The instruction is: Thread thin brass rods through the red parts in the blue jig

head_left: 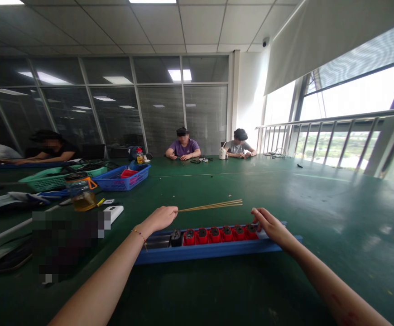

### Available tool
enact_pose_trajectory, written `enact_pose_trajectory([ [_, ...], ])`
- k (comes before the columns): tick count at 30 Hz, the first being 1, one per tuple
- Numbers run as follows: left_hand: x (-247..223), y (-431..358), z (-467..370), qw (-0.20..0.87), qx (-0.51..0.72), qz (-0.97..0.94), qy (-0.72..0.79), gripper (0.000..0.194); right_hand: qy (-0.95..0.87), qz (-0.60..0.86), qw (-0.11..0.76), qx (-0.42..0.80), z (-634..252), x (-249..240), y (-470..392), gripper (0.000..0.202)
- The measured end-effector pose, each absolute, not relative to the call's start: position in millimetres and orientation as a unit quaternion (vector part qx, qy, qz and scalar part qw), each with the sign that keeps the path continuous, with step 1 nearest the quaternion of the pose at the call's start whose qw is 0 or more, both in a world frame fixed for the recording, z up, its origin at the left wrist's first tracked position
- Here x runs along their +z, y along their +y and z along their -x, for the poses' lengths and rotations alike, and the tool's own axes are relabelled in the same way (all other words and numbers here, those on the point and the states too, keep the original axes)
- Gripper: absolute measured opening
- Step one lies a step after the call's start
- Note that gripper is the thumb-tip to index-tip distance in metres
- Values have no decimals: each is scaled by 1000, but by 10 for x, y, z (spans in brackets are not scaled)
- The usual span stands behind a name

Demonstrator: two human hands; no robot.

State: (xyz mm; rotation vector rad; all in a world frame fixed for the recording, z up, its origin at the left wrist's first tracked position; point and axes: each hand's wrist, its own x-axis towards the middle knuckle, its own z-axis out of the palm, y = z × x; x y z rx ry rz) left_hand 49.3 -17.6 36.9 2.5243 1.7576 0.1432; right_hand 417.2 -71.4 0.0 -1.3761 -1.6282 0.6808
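Sticks [213,206], a thin bundle of yellowish ones, are pinched in your left hand [161,218]; your fingers are curled closed around the near ends, and the far ends reach out level over the green table [319,208], above and behind the blue tray [213,250]. Your right hand [270,225] rests at the tray's right end, fingertips bent down onto the last red piece [251,231] in the row; whether they actually pinch it or only touch it, you cannot tell from this angle.

Red pieces fill the right and middle of the tray side by side, with a black piece [175,237] next and a bare stretch at the left end.

Risks, as a judgement: the sticks are held only at one end, so a loose pinch could let them fan apart or slip onto the table. Their free tips hang near your right hand and could knock it. Pressing on the end piece could tilt it or nudge its neighbour, since the pieces sit touching.

A jar of amber liquid [79,192] and a blue basket [124,178] stand well apart to your left.
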Motion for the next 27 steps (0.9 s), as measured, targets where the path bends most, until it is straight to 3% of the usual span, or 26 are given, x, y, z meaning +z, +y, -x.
enact_pose_trajectory([
  [6,729,-390,-522,79,97,-847,517,26,-568,565,497,334,-4139,108,-786,51],
  [11,871,-587,-612,69,90,-858,502,28,-539,464,543,446,-4148,241,-869,63],
  [15,882,-661,-687,48,84,-854,511,27,-525,451,557,459,-4155,235,-859,51],
  [23,954,-788,-809,18,78,-841,535,26,-561,527,522,367,-4154,95,-747,32],
  [27,995,-833,-821,13,85,-842,532,26,-551,541,521,364,-4179,104,-745,30],
])
